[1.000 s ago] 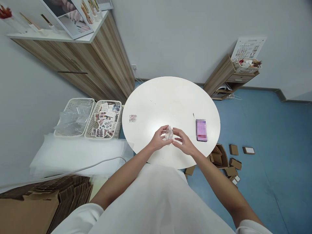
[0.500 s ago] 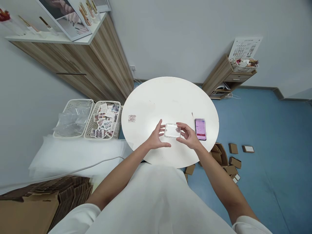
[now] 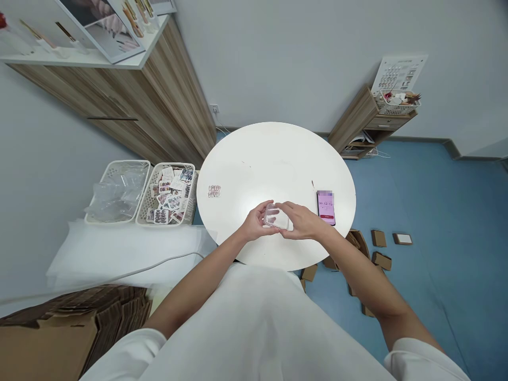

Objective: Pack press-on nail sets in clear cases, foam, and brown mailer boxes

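Over the near part of the white round table (image 3: 254, 159), a small clear plastic box (image 3: 281, 220) sits between my two hands. My left hand (image 3: 255, 223) grips its left end, with the fingers behind and the thumb along the near side. From the right, my right hand (image 3: 302, 221) closes on the box, fingers across its far edge and thumb at the near edge. Parts of the box are hidden by the fingers. A set of press-on nails (image 3: 214, 191) lies on the table to the left. To the right lies a phone (image 3: 326, 208) with a lit pink screen.
Left of the table stand a basket of nail cards (image 3: 143, 211) and a basket of clear plastic bags (image 3: 115, 165). White sheeting (image 3: 130, 243) and flattened cardboard (image 3: 47, 338) are nearer me. Small brown boxes (image 3: 378, 238) lie on the blue floor at right.
My left hand has closed onto the box, which has shifted slightly left and tilted. My right hand has moved left and reaches further over it.
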The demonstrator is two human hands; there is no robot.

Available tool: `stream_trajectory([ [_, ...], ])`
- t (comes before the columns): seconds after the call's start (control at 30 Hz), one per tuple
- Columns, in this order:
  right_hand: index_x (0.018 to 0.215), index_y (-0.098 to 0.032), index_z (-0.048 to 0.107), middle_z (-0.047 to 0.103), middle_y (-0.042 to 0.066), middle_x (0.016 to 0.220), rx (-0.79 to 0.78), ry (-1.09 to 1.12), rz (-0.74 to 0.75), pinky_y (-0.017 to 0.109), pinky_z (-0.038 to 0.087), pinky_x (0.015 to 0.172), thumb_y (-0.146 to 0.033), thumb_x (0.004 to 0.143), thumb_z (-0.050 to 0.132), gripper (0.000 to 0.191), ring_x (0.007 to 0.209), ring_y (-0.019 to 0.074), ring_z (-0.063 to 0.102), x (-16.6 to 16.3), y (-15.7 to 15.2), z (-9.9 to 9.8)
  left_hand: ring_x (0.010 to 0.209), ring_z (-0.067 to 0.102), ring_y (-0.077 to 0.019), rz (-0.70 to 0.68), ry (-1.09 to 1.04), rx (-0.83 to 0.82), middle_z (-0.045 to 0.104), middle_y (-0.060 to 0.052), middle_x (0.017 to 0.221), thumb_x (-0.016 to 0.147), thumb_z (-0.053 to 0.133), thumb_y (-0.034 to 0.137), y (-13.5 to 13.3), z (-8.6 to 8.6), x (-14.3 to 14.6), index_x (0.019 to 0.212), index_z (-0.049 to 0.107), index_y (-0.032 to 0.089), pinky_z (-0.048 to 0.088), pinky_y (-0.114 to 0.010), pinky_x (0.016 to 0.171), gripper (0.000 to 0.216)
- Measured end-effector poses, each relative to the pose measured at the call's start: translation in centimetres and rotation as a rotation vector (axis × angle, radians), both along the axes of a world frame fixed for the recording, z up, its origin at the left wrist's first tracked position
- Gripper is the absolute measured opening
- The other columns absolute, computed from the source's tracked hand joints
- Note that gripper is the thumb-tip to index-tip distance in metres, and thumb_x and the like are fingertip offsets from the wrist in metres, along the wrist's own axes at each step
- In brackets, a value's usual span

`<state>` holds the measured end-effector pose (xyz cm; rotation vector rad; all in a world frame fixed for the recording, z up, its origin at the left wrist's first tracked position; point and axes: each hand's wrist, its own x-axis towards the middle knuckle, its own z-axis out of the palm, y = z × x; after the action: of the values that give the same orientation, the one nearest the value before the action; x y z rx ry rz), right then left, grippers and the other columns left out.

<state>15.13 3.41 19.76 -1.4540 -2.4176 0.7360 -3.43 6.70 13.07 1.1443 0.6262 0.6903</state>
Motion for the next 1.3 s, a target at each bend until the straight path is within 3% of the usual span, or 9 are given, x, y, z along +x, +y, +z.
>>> stream_trajectory([
  [0.2,0.127,-0.016,0.031,0.053,0.013,0.099,0.096,-0.063,0.092,0.034,0.043,0.062,-0.04,0.077,0.048,0.059,0.076,0.0208,0.052,-0.2,0.2,-1.3,0.105,0.054,-0.0302,-0.008,-0.084,-0.113,0.048,-0.013,0.123,0.054,0.078,0.022,-0.4,0.3,0.1,0.123,0.042,0.024,0.049,-0.037,0.076,0.077],
  [0.4,0.129,-0.015,0.03,0.053,0.012,0.094,0.127,-0.043,0.087,0.035,0.043,0.063,-0.036,0.078,0.044,0.056,0.076,0.0215,0.051,-0.1,0.0,-3.1,0.107,0.053,-0.0277,0.019,-0.108,-0.171,0.048,-0.01,0.124,0.053,0.078,0.022,-1.1,-0.2,0.3,0.124,0.042,0.025,0.043,-0.044,0.09,0.08],
  [0.53,0.128,-0.018,0.034,0.054,0.011,0.097,0.074,0.0,0.022,0.034,0.044,0.066,-0.033,0.079,0.044,0.053,0.078,0.0205,0.052,0.2,0.0,-2.8,0.108,0.052,-0.0277,0.022,-0.103,-0.205,0.049,-0.011,0.123,0.054,0.078,0.02,-1.0,-0.4,0.3,0.129,0.037,0.026,0.042,-0.046,0.089,0.085],
  [0.67,0.128,-0.021,0.038,0.056,0.009,0.099,0.011,0.105,-0.035,0.034,0.044,0.069,-0.03,0.08,0.044,0.049,0.08,0.0188,0.053,1.2,0.4,-2.1,0.11,0.051,-0.0272,-0.029,-0.095,-0.232,0.041,-0.011,0.131,0.058,0.076,0.019,-0.9,0.0,0.0,0.133,0.027,0.035,0.044,-0.043,0.087,0.091],
  [0.77,0.125,-0.02,0.043,0.059,0.007,0.094,-0.025,0.172,-0.082,0.032,0.044,0.068,-0.027,0.079,0.045,0.046,0.076,0.0168,0.053,1.9,0.8,-1.8,0.105,0.054,-0.0267,-0.078,-0.063,-0.233,0.042,-0.012,0.131,0.06,0.075,0.021,-0.8,0.5,-0.7,0.132,0.031,0.034,0.045,-0.043,0.084,0.085],
  [0.93,0.121,-0.018,0.048,0.06,0.007,0.095,-0.065,0.195,-0.112,0.032,0.043,0.069,-0.027,0.078,0.047,0.045,0.077,0.0167,0.054,2.0,0.8,-1.9,0.082,0.061,-0.017,0.031,0.08,-0.324,0.059,-0.008,0.1,0.07,0.065,0.035,-0.4,0.4,-1.5,0.117,0.052,0.02,0.049,-0.039,0.078,0.051],
  [1.1,0.121,-0.019,0.05,0.06,0.008,0.106,-0.138,0.276,-0.133,0.031,0.043,0.073,-0.029,0.081,0.043,0.041,0.087,0.0184,0.056,2.0,0.6,-2.1,0.075,0.06,-0.0139,0.086,0.225,-0.315,0.061,-0.005,0.081,0.067,0.068,0.033,-0.1,0.2,-1.6,0.102,0.061,0.014,0.05,-0.033,0.073,0.04],
  [1.2,0.11,-0.021,0.057,0.061,0.005,0.104,-0.224,0.428,-0.236,0.03,0.043,0.075,-0.035,0.086,0.033,0.036,0.087,0.0169,0.058,2.0,0.7,-2.9,0.072,0.06,-0.0132,0.108,0.274,-0.306,0.06,-0.005,0.08,0.065,0.069,0.031,-0.4,0.2,-1.7,0.102,0.061,0.014,0.05,-0.032,0.072,0.041],
  [1.3,0.093,-0.019,0.06,0.063,0.005,0.092,-0.306,0.59,-0.46,0.027,0.044,0.066,-0.044,0.087,0.029,0.04,0.069,0.0127,0.061,1.8,0.8,-4.3,0.071,0.06,-0.0136,0.109,0.302,-0.287,0.06,-0.004,0.078,0.064,0.07,0.033,-0.9,0.1,-1.8,0.101,0.062,0.014,0.05,-0.033,0.072,0.043],
])
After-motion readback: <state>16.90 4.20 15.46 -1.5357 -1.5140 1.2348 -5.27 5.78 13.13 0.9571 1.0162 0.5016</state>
